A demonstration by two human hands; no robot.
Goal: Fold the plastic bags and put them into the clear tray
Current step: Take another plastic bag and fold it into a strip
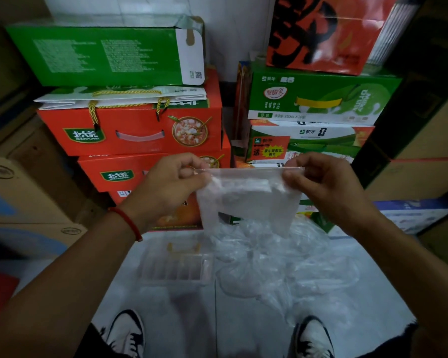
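Note:
A clear plastic bag (pixel 246 200) hangs in the air in front of me, stretched flat along its top edge. My left hand (pixel 173 182) pinches its upper left corner and my right hand (pixel 323 182) pinches its upper right corner. Below it, on the pale floor, lies a loose heap of several clear plastic bags (pixel 290 264). The clear tray (pixel 176 267), with several ribbed compartments, sits on the floor to the left of the heap, under my left forearm.
Stacked red and green cartons (pixel 140 125) stand close behind the bag, more green ones (pixel 318 99) to the right. Brown cardboard boxes (pixel 23 202) line the left side. My two shoes (pixel 130 332) are at the bottom on the floor.

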